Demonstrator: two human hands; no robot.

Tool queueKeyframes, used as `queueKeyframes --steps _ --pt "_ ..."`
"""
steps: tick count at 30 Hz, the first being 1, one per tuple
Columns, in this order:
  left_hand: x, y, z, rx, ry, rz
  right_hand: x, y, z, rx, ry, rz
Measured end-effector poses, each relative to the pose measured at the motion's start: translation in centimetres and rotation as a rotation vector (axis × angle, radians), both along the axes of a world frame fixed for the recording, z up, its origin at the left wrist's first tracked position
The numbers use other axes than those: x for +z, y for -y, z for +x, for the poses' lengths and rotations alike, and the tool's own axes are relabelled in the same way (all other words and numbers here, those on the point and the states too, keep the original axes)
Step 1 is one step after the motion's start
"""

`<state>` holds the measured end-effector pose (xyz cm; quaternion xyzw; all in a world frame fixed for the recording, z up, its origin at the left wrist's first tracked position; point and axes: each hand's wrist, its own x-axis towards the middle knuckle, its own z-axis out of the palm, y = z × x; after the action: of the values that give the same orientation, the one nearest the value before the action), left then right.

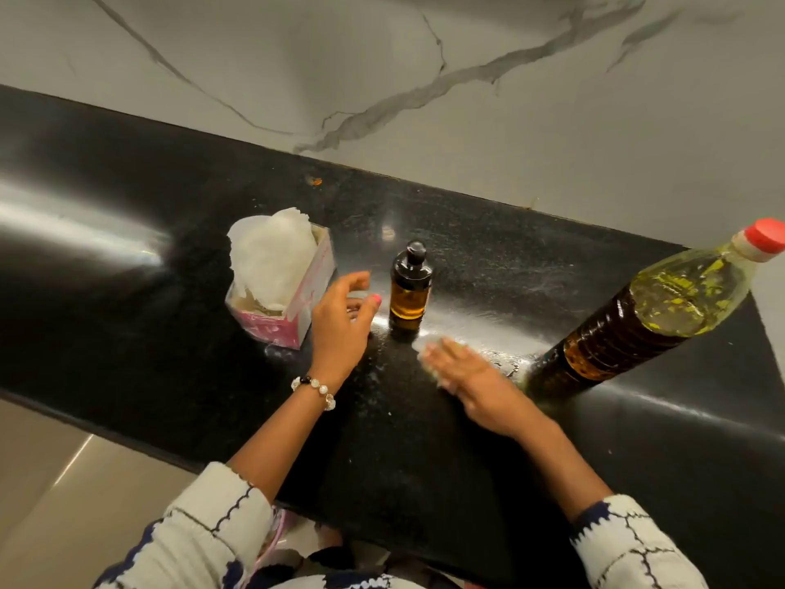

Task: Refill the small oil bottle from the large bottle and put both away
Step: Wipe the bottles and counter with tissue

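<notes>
The small amber oil bottle (410, 291) with a black cap stands upright on the black counter (127, 316), about half full. Just left of it hovers my left hand (344, 325), fingers curled and apart, holding nothing and not touching the bottle. The large oil bottle (654, 312), clear plastic with a red cap on, stands at the right, with dark yellow oil in its lower part. My right hand (471, 380) lies flat and blurred on the counter between the two bottles, pressing a pale tissue (427, 354) under its fingers.
An open pink tissue box (293, 308) with white tissue sticking out stands left of my left hand. A white marbled wall (424, 78) rises behind the counter. The counter's front edge runs in front of my body, with pale floor at lower left.
</notes>
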<state>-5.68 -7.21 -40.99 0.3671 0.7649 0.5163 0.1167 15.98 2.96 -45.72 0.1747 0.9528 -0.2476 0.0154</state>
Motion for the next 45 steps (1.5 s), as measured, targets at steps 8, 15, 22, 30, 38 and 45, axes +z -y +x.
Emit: queueKeyframes --steps 8,15,22,30,38,45 --pt "-1.6 3.5 0.0 0.079 0.027 -0.041 -0.5 7.2 -8.9 0.126 -0.08 0.047" --pt "-1.3 4.4 -0.6 0.091 0.03 -0.032 0.3 2.0 -4.1 0.134 -0.001 0.03" --pt "-1.3 4.3 -0.5 0.114 0.0 -0.04 -0.3 6.9 -10.7 0.215 0.013 0.111" --pt "-1.7 3.2 1.2 0.019 -0.011 -0.051 0.6 -0.5 -0.2 -0.019 0.099 0.035" --pt "-1.3 2.9 3.7 -0.015 0.003 -0.048 0.6 1.8 -2.3 -0.773 0.222 0.1" --pt "-1.2 3.3 4.6 -0.018 -0.021 -0.053 1.3 7.6 -1.3 0.083 0.123 0.077"
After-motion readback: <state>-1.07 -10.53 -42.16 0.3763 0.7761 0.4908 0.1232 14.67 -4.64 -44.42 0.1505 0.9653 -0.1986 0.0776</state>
